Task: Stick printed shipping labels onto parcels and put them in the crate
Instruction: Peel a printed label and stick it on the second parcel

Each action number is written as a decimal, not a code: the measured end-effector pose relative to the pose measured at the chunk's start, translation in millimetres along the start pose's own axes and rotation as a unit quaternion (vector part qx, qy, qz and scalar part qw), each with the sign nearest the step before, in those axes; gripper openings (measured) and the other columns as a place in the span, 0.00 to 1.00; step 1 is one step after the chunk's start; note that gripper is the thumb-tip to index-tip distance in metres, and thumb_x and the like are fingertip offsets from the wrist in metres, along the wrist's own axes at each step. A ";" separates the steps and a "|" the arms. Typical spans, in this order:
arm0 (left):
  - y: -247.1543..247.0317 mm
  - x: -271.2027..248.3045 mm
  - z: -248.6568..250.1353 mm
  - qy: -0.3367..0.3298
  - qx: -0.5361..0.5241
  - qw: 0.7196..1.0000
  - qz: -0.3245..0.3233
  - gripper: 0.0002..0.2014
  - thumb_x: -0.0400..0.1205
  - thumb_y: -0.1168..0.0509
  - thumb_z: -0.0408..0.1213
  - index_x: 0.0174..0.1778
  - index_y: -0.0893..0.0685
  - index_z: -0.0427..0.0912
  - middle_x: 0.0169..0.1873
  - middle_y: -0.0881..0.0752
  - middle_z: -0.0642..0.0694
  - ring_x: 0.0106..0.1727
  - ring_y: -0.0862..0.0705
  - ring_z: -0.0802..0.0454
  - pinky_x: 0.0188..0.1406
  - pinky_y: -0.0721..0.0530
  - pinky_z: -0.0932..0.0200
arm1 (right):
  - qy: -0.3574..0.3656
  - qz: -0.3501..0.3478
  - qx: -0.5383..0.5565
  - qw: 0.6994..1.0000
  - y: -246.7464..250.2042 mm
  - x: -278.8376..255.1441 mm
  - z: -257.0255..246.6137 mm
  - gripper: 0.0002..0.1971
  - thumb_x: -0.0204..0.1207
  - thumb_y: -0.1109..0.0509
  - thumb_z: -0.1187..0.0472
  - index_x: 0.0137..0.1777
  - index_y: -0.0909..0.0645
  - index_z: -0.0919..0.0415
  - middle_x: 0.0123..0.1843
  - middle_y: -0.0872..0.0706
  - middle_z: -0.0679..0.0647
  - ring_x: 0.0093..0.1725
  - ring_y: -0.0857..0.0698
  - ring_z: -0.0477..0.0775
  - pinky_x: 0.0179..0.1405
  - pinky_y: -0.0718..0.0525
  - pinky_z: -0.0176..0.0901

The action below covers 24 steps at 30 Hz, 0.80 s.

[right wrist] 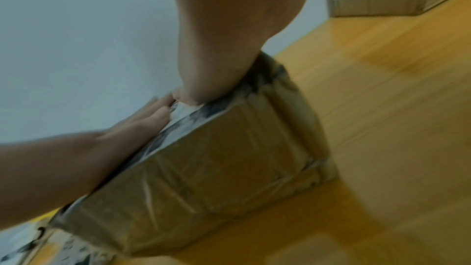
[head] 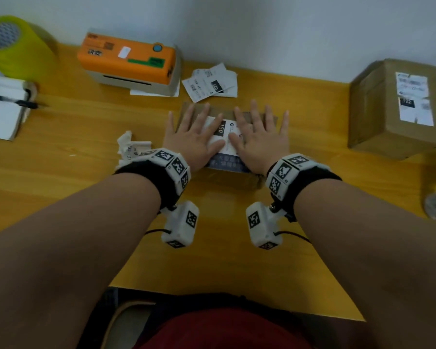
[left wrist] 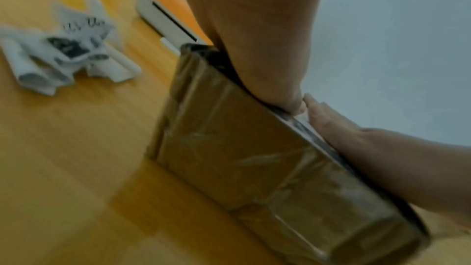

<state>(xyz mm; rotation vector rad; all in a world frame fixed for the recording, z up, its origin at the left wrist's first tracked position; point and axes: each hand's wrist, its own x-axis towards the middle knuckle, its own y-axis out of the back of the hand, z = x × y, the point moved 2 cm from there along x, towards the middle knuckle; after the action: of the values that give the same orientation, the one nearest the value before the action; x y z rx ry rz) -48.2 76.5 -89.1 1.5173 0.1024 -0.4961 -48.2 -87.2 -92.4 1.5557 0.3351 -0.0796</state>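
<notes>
A low brown taped parcel [head: 233,178] lies on the yellow table in front of me. A white shipping label [head: 224,133] marked 150 lies on its top face. My left hand [head: 193,133] and right hand [head: 261,133] both press flat on the label, fingers straight and spread, thumbs nearly touching. In the left wrist view the parcel's taped side [left wrist: 254,158] shows under my left palm [left wrist: 254,37], with my right hand [left wrist: 356,144] on the top edge. The right wrist view shows the same parcel [right wrist: 216,178] under my right palm [right wrist: 224,47], left hand [right wrist: 114,140] beside it.
An orange and white label printer [head: 129,62] stands at the back left. Loose printed labels [head: 212,83] lie behind the parcel. Crumpled backing paper [head: 131,147] sits left of my left wrist. A taller labelled parcel [head: 395,107] stands at the right. Yellow tape roll [head: 13,44] far left.
</notes>
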 end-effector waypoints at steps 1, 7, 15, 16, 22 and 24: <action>-0.3 -0.2 -6.8 0.007 0.007 1.000 -0.001 0.30 0.82 0.67 0.65 0.79 0.67 0.63 0.81 0.67 0.54 0.82 0.67 0.48 0.76 0.68 0.35 | -0.008 0.000 -0.012 1.000 0.7 -1.3 5.0 0.32 0.80 0.68 0.34 0.82 0.65 0.41 0.85 0.66 0.52 0.83 0.64 0.62 0.76 0.68 0.72; 9.3 -10.4 -39.6 0.041 0.053 0.998 0.005 0.29 0.83 0.68 0.61 0.80 0.66 0.62 0.81 0.69 0.48 0.83 0.65 0.45 0.77 0.65 0.34 | -0.072 -0.003 0.022 0.997 0.9 -6.4 11.2 0.26 0.82 0.67 0.38 0.80 0.66 0.33 0.83 0.71 0.52 0.83 0.58 0.68 0.76 0.59 0.77; 3.1 -6.3 -32.1 0.076 -0.168 0.982 -0.041 0.33 0.87 0.57 0.54 0.81 0.69 0.51 0.83 0.60 0.42 0.79 0.37 0.39 0.70 0.30 0.43 | -0.143 0.033 0.295 0.944 2.2 -15.4 1.4 0.28 0.87 0.58 0.48 0.82 0.66 0.40 0.81 0.44 0.65 0.38 0.23 0.51 0.24 0.28 0.40; 1.1 -7.3 -31.3 0.083 -0.236 0.968 -0.033 0.35 0.86 0.54 0.54 0.81 0.69 0.49 0.83 0.52 0.40 0.76 0.32 0.38 0.69 0.29 0.44 | -0.150 0.061 0.310 0.937 -0.4 -16.0 0.2 0.29 0.87 0.56 0.48 0.82 0.67 0.42 0.74 0.32 0.65 0.37 0.22 0.50 0.25 0.24 0.42; 0.6 -11.3 -48.3 0.152 -0.307 0.926 0.161 0.45 0.78 0.41 0.63 0.83 0.53 0.44 0.75 0.28 0.42 0.69 0.23 0.40 0.66 0.23 0.45 | -0.176 0.175 0.407 0.879 -7.8 -14.6 -9.8 0.37 0.81 0.43 0.39 0.83 0.50 0.57 0.53 0.19 0.47 0.49 0.17 0.50 0.45 0.16 0.48; 5.3 -14.7 -55.7 0.133 -0.322 0.912 0.217 0.47 0.75 0.38 0.65 0.82 0.51 0.44 0.75 0.28 0.43 0.69 0.23 0.41 0.64 0.22 0.45 | -0.150 0.238 0.439 0.853 -7.2 -13.2 -15.5 0.32 0.79 0.39 0.38 0.74 0.33 0.60 0.55 0.21 0.46 0.52 0.20 0.47 0.42 0.22 0.30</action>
<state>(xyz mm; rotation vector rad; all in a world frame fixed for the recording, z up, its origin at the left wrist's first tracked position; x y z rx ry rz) -46.2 134.0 -82.7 0.9030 0.1217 0.1118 -65.1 -74.2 -95.6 2.4503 -0.4162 -0.0917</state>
